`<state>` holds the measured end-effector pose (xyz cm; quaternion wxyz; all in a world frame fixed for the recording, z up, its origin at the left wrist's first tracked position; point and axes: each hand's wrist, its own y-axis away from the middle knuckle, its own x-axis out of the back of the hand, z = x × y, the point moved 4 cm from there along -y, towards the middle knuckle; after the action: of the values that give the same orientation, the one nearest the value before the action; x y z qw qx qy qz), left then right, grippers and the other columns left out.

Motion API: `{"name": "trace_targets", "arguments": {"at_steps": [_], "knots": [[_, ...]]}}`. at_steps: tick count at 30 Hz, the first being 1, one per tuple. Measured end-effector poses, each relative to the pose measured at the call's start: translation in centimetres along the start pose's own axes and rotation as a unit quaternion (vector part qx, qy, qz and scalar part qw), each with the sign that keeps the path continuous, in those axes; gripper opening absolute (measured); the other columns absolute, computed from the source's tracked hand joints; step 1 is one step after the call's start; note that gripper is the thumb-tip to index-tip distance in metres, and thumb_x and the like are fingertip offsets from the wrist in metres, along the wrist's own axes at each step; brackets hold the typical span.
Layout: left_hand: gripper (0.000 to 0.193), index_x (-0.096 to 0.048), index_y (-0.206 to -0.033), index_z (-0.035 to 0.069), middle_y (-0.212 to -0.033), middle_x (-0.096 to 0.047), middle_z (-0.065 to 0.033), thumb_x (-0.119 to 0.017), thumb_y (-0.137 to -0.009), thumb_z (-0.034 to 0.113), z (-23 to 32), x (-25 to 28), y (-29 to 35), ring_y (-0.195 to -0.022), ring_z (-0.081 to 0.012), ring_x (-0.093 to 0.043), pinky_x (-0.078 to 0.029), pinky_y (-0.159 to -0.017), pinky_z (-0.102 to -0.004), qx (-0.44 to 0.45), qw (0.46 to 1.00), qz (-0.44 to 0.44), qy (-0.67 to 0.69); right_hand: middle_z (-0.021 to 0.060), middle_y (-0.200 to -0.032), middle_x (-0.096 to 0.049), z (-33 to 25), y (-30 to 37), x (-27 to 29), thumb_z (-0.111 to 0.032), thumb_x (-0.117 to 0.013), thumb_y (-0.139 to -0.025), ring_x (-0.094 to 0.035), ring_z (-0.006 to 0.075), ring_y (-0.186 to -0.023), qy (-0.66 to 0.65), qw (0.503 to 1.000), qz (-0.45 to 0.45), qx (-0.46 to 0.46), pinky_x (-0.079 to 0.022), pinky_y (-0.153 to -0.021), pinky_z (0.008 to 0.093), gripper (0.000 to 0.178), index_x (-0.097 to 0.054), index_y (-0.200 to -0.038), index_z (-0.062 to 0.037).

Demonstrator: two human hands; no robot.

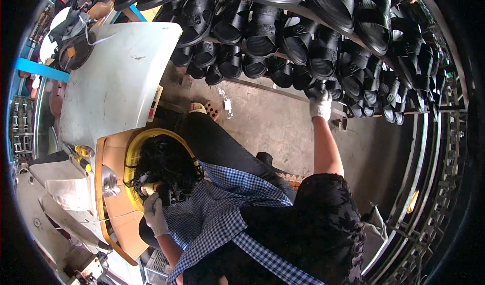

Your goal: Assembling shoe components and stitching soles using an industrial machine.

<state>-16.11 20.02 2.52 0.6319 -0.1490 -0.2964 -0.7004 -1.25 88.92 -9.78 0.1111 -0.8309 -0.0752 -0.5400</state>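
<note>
My right hand [321,105], in a white glove, reaches out to the rack of black sandals [303,37] and closes on one black sandal [314,89] in a lower row. My left hand [154,213], also gloved, sits at the near rim of a yellow basin [132,151] and grips a small dark piece [162,193] with a tan end. The basin is piled with black strap parts [166,161]. A blue-checked apron [222,209] covers my lap between the two arms.
A white machine cover [118,78] stands at the left, with yellow-handled screwdrivers [83,156] on a grey machine body [60,184] below it. The concrete floor [273,128] lies beneath the rack. A curved metal conveyor frame [434,184] runs down the right side.
</note>
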Motion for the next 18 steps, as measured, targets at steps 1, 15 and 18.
{"name": "trace_targets", "arguments": {"at_steps": [1, 15, 18], "knots": [[0.023, -0.065, -0.108, -0.001, -0.109, -0.065, -0.0088, -0.059, -0.09, 0.01, 0.2, -0.3, 0.1, -0.103, -0.0179, -0.058, -0.044, -0.094, -0.0297, -0.004, 1.0, 0.003, -0.003, 0.0169, -0.144, -0.04, 1.2, -1.5, 0.2, -0.029, -0.065, -0.081, -0.053, 0.0397, -0.117, 0.032, 0.998, -0.024, -0.049, -0.047, -0.094, 0.0471, 0.067, -0.039, -0.141, -0.0171], [0.019, -0.064, -0.103, -0.004, -0.104, -0.067, -0.0101, -0.056, -0.088, 0.003, -1.9, -1.5, 0.2, -0.099, -0.0188, -0.061, -0.046, -0.092, -0.0305, -0.022, 0.999, -0.021, 0.017, 0.0051, -0.158, -0.015, 1.6, -10.5, -1.7, -0.051, -0.07, -0.075, -0.041, 0.0283, -0.134, 0.337, 0.906, -0.254, 0.04, -0.042, -0.106, 0.0426, 0.096, -0.021, -0.15, -0.0193], [0.017, -0.065, -0.101, -0.003, -0.102, -0.067, -0.0098, -0.057, -0.087, 0.002, -1.3, -1.9, 0.1, -0.097, -0.019, -0.061, -0.047, -0.09, -0.0304, -0.05, 0.998, -0.038, -0.019, 0.0064, -0.151, -0.033, 5.3, -12.0, -5.3, -0.044, -0.065, -0.08, -0.046, 0.0308, -0.13, 0.264, 0.932, -0.247, 0.012, -0.043, -0.103, 0.0432, 0.077, -0.033, -0.146, -0.0208]]}}
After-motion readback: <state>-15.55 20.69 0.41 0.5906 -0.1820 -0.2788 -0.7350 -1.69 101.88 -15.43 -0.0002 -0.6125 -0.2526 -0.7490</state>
